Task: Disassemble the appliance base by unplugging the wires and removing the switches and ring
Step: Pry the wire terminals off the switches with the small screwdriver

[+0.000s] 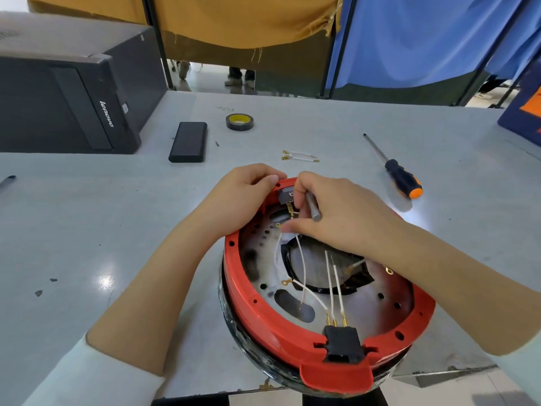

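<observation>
While the head view is looking down on the bench point(87, 218), the appliance base point(322, 303) is sitting at the near edge, slightly overhanging it, with its red ring point(257, 315) facing up. The left hand point(237, 200) is curling over the far rim of the ring, gripping it to brace the base. The right hand point(336, 212) is reaching into the far side, its fingers pinching at the brass terminals beside a grey switch point(285, 196) while a grey metal tool point(313, 206) is lying tucked in its palm. Judged from this, the step in hand is unplugging a wire from that switch; it is best done by pulling on the brass connector itself, straight along the tab, rather than tugging the thin white lead, while the left hand is holding the ring firm. Inside the base, several white wires point(330, 282) are lying loose across the metal plate, three of them running into a black socket point(341, 342) at the near rim. Farther back, two removed wires point(298, 156), a screwdriver point(401, 175), a tape roll point(239, 122) and a black block point(188, 142) are resting apart from the base.
</observation>
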A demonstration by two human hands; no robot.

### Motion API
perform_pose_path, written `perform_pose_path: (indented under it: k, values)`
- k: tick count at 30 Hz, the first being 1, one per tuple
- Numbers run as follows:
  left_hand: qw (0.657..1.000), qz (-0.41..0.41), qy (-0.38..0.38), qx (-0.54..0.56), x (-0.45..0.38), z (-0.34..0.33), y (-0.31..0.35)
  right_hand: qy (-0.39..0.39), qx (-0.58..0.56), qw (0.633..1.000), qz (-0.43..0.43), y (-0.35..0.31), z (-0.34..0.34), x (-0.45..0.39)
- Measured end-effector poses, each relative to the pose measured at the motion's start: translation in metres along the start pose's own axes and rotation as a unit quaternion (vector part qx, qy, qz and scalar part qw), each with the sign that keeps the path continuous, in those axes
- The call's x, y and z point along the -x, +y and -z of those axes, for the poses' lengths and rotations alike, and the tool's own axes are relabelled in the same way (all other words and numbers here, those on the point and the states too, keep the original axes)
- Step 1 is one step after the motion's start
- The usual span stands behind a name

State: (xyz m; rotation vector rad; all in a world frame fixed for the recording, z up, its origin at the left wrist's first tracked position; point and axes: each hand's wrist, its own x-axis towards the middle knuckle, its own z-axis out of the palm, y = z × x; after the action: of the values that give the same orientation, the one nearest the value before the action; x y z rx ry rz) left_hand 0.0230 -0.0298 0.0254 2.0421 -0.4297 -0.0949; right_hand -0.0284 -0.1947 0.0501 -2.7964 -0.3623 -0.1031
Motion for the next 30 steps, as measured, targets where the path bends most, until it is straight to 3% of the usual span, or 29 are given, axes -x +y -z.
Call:
perform_pose_path:
  k: [10, 22, 27, 30]
  values:
    - [1.0, -0.002, 0.002, -0.004, 0.0, 0.0, 0.0, -0.043, -0.057, 0.997, -0.032, -0.001, -0.007, -0.002]
    - [1.0, -0.003, 0.002, -0.01, 0.0, 0.001, 0.0, -0.055, 0.078, 0.995, 0.013, -0.008, -0.004, 0.007]
    - [1.0, -0.004, 0.002, -0.011, 0.0, 0.001, 0.0, 0.027, 0.13, 0.991, 0.026, -0.001, 0.001, 0.011]
    - [1.0, -0.009, 0.0, -0.019, 0.0, 0.001, -0.001, 0.072, 0.05, 0.996, 0.029, 0.004, 0.006, 0.011]
